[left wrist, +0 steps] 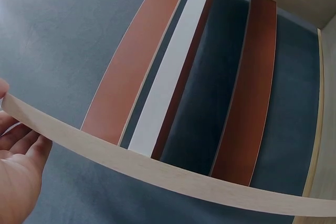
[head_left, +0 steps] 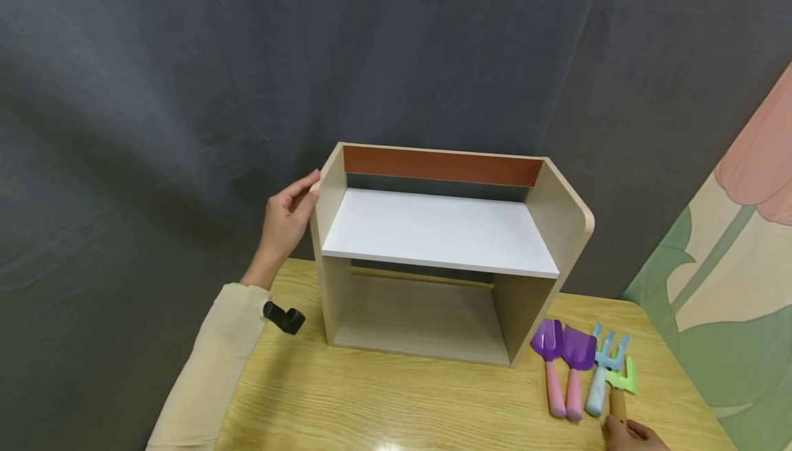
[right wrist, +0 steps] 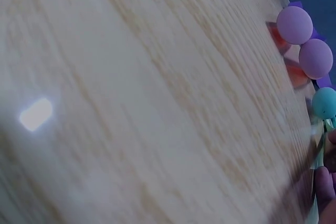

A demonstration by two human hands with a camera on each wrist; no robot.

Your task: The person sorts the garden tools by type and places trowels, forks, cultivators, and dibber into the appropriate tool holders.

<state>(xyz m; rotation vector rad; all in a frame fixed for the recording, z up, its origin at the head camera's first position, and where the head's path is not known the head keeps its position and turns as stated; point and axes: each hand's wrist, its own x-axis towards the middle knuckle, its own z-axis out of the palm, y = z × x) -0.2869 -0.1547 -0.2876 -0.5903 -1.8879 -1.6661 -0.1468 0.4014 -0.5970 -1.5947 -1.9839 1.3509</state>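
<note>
A small two-tier wooden shelf (head_left: 442,231) with a white middle board stands on the table. My left hand (head_left: 287,214) grips the edge of its left side panel (left wrist: 105,153), thumb on one face and fingers on the other. At the table's lower right, my right hand (head_left: 634,435) pinches the brown handle of a green-headed garden hand tool (head_left: 625,377). Beside that tool lie a blue hand rake (head_left: 605,361) and two purple shovels with pink handles, one shovel (head_left: 551,361) left of the other shovel (head_left: 577,368). In the right wrist view, only a few fingers (right wrist: 325,187) show at the edge.
The light wood table (head_left: 396,399) has its right edge near the tools. A dark grey curtain (head_left: 396,52) hangs behind the shelf. On the right is a panel with a painted flower (head_left: 742,245). Brown back strips (left wrist: 244,93) span the shelf's rear.
</note>
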